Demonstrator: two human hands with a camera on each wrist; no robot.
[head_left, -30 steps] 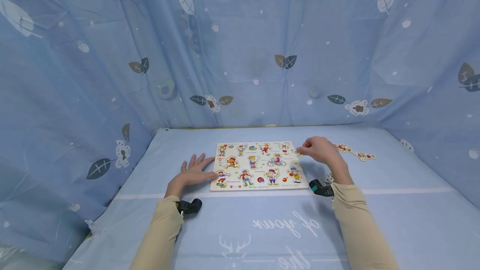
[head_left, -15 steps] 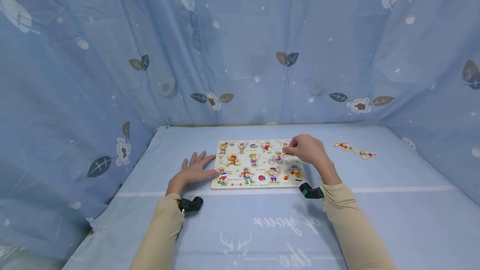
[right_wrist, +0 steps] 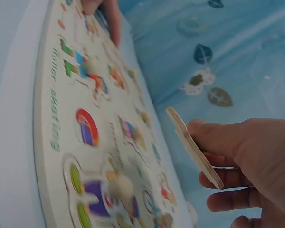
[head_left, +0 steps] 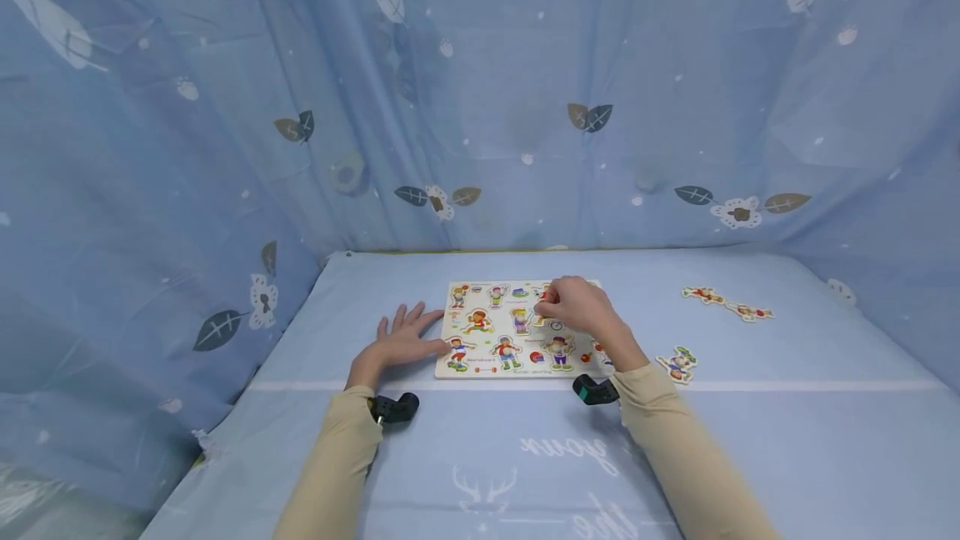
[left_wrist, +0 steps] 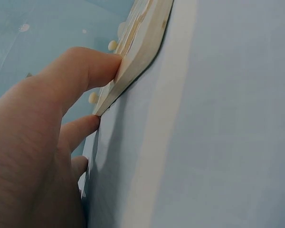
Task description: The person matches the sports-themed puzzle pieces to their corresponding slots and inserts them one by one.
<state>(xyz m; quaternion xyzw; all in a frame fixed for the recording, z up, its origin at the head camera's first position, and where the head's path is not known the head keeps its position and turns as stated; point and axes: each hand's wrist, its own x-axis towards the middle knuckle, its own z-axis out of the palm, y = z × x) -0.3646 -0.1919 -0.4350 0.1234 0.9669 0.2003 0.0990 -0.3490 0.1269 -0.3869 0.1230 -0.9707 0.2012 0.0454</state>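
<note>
Shifted left since half a second ago, my right hand (head_left: 581,305) pinches a wooden piece (right_wrist: 195,153) above the board (head_left: 482,353) on the bench (head_left: 450,432), while my left hand (head_left: 401,344), fingers spread, touches the board's left edge.

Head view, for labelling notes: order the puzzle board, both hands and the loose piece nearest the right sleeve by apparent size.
1. Puzzle board
2. Left hand and right hand, too alike to rank
3. Loose piece
</note>
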